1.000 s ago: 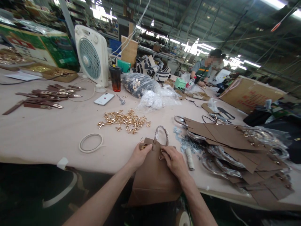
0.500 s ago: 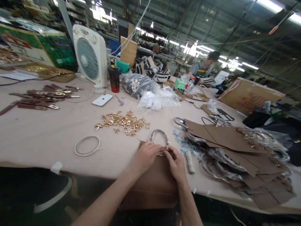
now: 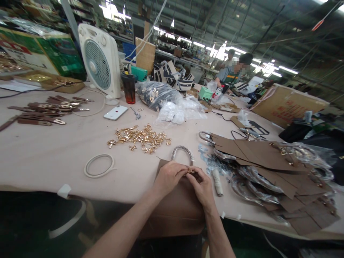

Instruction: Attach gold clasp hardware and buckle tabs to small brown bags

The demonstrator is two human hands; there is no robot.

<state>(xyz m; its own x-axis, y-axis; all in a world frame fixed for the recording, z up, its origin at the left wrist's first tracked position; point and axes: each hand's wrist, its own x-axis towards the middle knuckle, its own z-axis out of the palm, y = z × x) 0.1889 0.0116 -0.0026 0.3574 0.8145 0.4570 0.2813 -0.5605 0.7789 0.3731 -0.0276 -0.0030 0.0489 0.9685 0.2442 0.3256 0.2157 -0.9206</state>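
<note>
A brown bag panel (image 3: 177, 204) hangs over the table's front edge, its plastic-wrapped handle (image 3: 182, 148) arching up behind my hands. At the handle's base, a small gold metal fitting (image 3: 190, 171) sits between my fingertips. My right hand (image 3: 202, 184) pinches this fitting with thumb and fingers. My left hand (image 3: 169, 177) lies on the panel, its bent fingers closed and reaching the same fitting from the left; exactly what they grip is hidden. Beyond my hands lies a loose pile of gold metal fittings (image 3: 146, 138).
Brown panels with wrapped handles (image 3: 258, 154) are stacked at right, beside a pale wrapped roll (image 3: 217, 182). A tape roll (image 3: 99, 165) lies at left. Farther back are brown straps (image 3: 45, 111), a phone (image 3: 115, 112), a tumbler (image 3: 129, 89) and a fan (image 3: 99, 61). A person (image 3: 231, 73) works across the table.
My left fingers have shifted right along the panel, closer to my right fingertips at the gold fitting. The view has moved slightly; the surrounding things stay put.
</note>
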